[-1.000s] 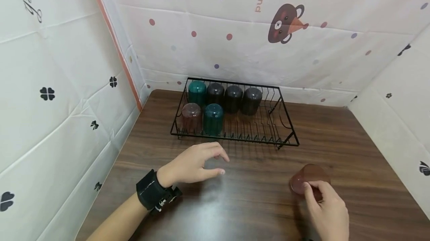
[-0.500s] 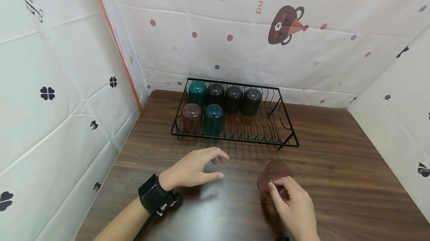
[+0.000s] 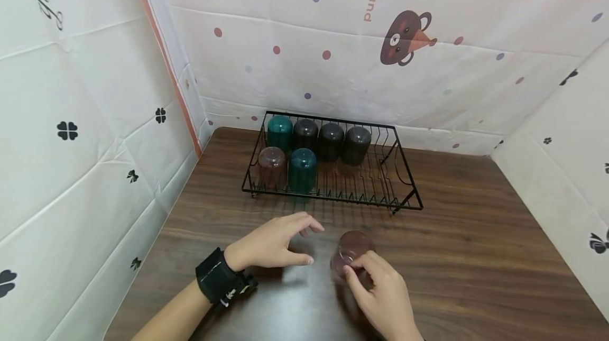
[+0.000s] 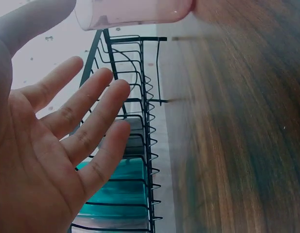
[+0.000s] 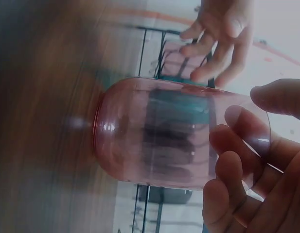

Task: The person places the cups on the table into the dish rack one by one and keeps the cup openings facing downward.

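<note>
Near the front of the wooden bench point(image 3: 476, 256), the right hand point(image 3: 380, 293) holds a pink see-through cup point(image 3: 351, 254), fingers and thumb curled round it near its rim; from the right wrist view the cup point(image 5: 174, 133) lies tilted, its closed rounded end pointing away from the palm, and I cannot tell whether it touches the wood; the left hand point(image 3: 271, 240) hovers just beside it, holding nothing, fingers spread and loosely bent, palm turned toward the cup; the left wrist view shows that palm point(image 4: 47, 160) wide, with the cup's rim point(image 4: 135, 12) just past the fingertips and apart from them; a black strap point(image 3: 216, 280) wraps the left wrist.

Farther back, close to the rear wall, a black wire rack point(image 3: 404, 193) stands on the bench; six cups sit upside down in its left part; the back row has a teal cup point(image 3: 279, 130) and three dark cups point(image 3: 330, 140) side by side; the front row has another pink cup point(image 3: 271, 164) and a second teal cup point(image 3: 302, 166) touching or nearly so; the rack's right part holds only bare wires; patterned white sheeting point(image 3: 333, 39) with dots, clovers and a cartoon bear lines the walls round the bench.
</note>
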Demonstrator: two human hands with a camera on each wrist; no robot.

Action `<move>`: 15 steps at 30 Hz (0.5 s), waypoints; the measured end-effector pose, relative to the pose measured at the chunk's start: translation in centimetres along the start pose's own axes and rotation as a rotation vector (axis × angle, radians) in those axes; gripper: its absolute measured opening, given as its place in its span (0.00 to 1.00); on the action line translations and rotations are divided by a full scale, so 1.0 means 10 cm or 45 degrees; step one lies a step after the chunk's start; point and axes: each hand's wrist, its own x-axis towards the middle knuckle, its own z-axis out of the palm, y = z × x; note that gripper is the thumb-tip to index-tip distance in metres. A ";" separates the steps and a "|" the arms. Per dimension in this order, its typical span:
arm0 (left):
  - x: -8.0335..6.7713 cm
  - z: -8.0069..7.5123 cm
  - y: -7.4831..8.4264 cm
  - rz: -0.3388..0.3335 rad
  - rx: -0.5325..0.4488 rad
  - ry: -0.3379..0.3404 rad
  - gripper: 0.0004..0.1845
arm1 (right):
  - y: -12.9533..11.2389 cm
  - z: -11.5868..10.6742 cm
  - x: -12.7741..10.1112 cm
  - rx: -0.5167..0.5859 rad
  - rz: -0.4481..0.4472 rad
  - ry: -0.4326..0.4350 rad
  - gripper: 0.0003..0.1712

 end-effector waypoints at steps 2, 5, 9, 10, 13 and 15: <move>-0.01 0.00 -0.01 -0.005 -0.007 -0.015 0.30 | -0.04 0.04 0.01 0.022 -0.024 -0.015 0.18; -0.03 0.00 -0.03 -0.022 -0.038 -0.063 0.35 | -0.08 0.08 0.02 0.043 -0.056 -0.020 0.18; -0.05 0.04 -0.08 -0.040 -0.078 -0.159 0.44 | -0.13 0.13 0.05 0.068 -0.100 -0.035 0.17; -0.06 0.05 -0.09 -0.042 -0.089 -0.181 0.45 | -0.14 0.14 0.06 0.075 -0.111 -0.042 0.17; -0.06 0.09 -0.12 -0.028 -0.093 -0.218 0.48 | -0.19 0.18 0.07 0.093 -0.136 -0.070 0.16; -0.06 0.12 -0.13 -0.018 -0.101 -0.224 0.48 | -0.21 0.21 0.08 0.103 -0.151 -0.084 0.16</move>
